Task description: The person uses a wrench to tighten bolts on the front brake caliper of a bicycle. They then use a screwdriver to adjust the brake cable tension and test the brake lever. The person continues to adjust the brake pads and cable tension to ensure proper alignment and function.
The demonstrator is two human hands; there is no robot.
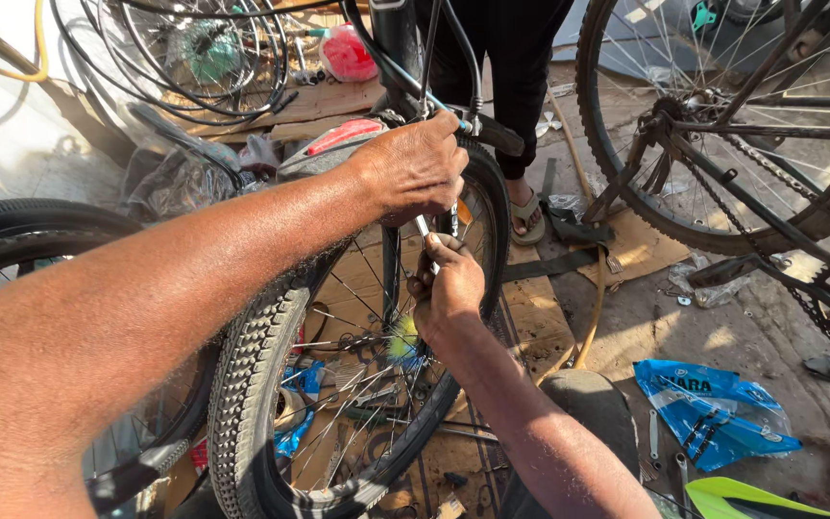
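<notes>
While left hand (415,165) grips brake (480,127), right hand (446,288) pinches cable (424,229).

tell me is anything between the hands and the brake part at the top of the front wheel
Nothing visible is. The left hand rests on the brake part above the tyre, and the right hand grips a slim metal tool just beneath it, beside the spokes.

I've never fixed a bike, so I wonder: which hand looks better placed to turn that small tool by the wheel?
Probably the right hand: its fingers already pinch the thin metal tool beside the knobby tyre. The left hand grips higher up, steadying.
</notes>
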